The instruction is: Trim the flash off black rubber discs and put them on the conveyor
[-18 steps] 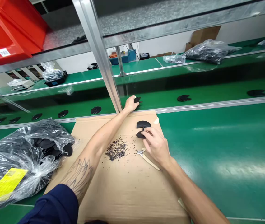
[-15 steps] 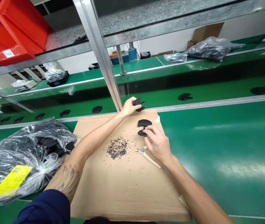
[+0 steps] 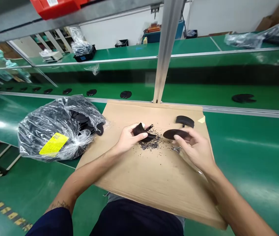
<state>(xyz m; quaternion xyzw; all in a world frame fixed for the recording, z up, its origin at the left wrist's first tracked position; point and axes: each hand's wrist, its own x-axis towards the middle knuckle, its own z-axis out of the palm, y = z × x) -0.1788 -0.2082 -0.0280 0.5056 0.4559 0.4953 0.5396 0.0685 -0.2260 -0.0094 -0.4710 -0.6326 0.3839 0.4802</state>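
Over the cardboard sheet (image 3: 159,177), my left hand (image 3: 129,139) grips a curved black part (image 3: 141,132) with a thin prong sticking out. My right hand (image 3: 195,144) pinches the edge of a flat black disc (image 3: 175,133), held apart from the left-hand part. Small black bits (image 3: 151,143) lie in a loose pile beneath and between the hands. Behind the right hand another curved black piece (image 3: 185,120) rests on the cardboard. The cutters (image 3: 176,149) lie partly hidden under my right hand.
A clear plastic bag (image 3: 53,127) of black parts stands left of the cardboard. A metal post (image 3: 166,49) rises behind it. Black discs (image 3: 125,94) sit along the green belt (image 3: 198,95) at the back. A red bin (image 3: 58,9) hangs over the upper left.
The view has swung left and down. My left hand has come back from the far edge to above the pile with its black part. My right hand has lifted the disc off the cardboard.
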